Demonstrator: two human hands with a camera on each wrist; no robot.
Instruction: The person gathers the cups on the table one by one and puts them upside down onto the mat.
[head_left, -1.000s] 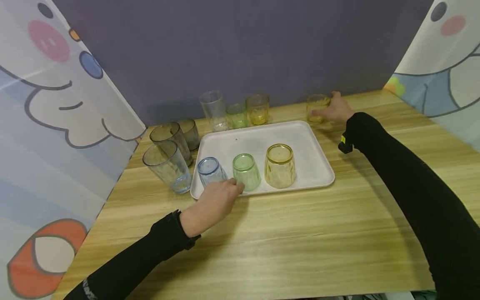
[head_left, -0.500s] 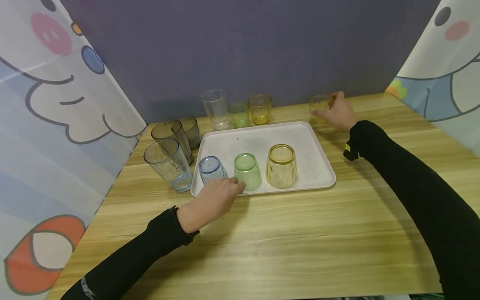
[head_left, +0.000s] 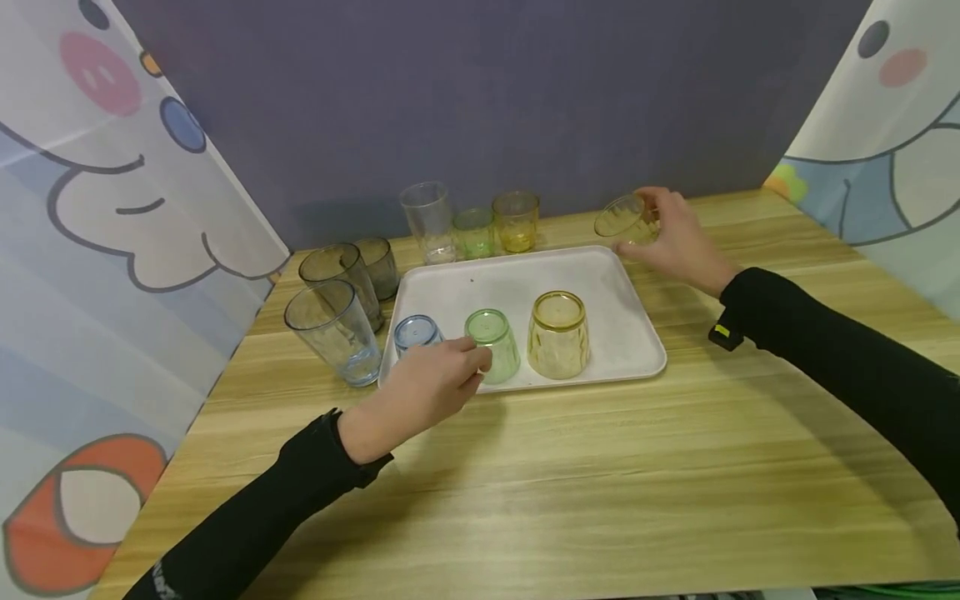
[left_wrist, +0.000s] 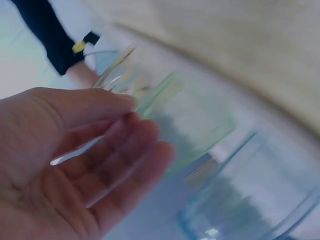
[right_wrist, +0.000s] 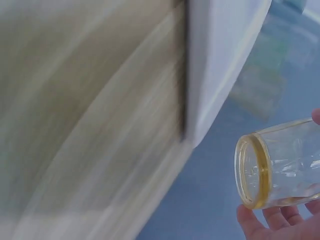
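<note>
My right hand (head_left: 675, 242) grips a pale yellow drinking glass (head_left: 619, 219), lifted off the table and tilted with its rim to the left. In the right wrist view its thick amber base ring (right_wrist: 262, 172) faces the camera, the fingers curving around the side. My left hand (head_left: 420, 383), loosely bent, hovers at the front of the white tray (head_left: 626, 346) beside an upside-down green glass (head_left: 498, 354); the left wrist view shows nothing in its fingers. An upside-down blue glass (head_left: 414, 332), partly hidden by that hand, and a larger upside-down yellow glass (head_left: 558, 342) flank the green one.
Behind the tray stand a tall clear glass (head_left: 429, 221), a small green glass (head_left: 474, 233) and an amber glass (head_left: 516, 221). Left of it are a tall blue-tinted glass (head_left: 337, 333) and two grey glasses (head_left: 381, 271). A dark panel (head_left: 480, 100) closes the back.
My right hand has raised the pale yellow glass from the table and tipped it, rim to the left. My left hand has shifted slightly upward beside the green glass.
</note>
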